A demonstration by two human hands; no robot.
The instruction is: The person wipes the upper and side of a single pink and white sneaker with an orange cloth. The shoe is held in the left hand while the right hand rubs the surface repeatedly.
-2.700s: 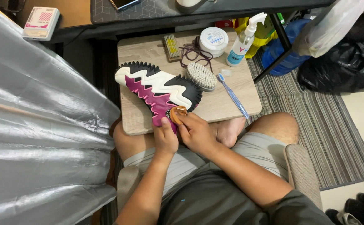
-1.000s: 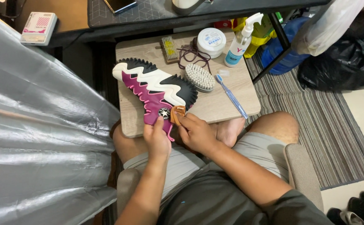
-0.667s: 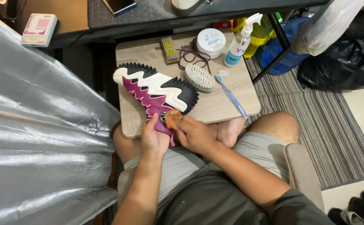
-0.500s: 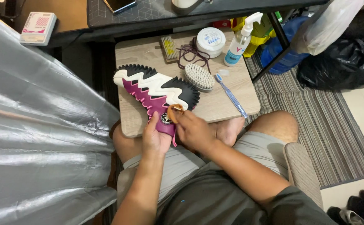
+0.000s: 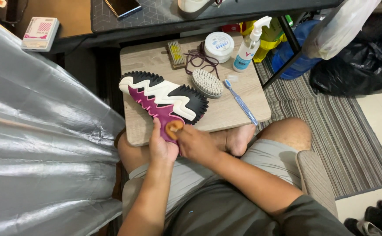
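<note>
Since earlier, the right hand (image 5: 197,144) slid its pinched orange pad (image 5: 173,127) down the sneaker (image 5: 164,98); the left hand (image 5: 161,147) grips the heel, which may slip toward the oval brush (image 5: 207,82).

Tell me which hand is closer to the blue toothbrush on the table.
Right. The right hand sits just below the table edge, nearer the blue toothbrush, pressing a small tan pad on the shoe. The left hand grips the shoe's heel, farther left.
</note>
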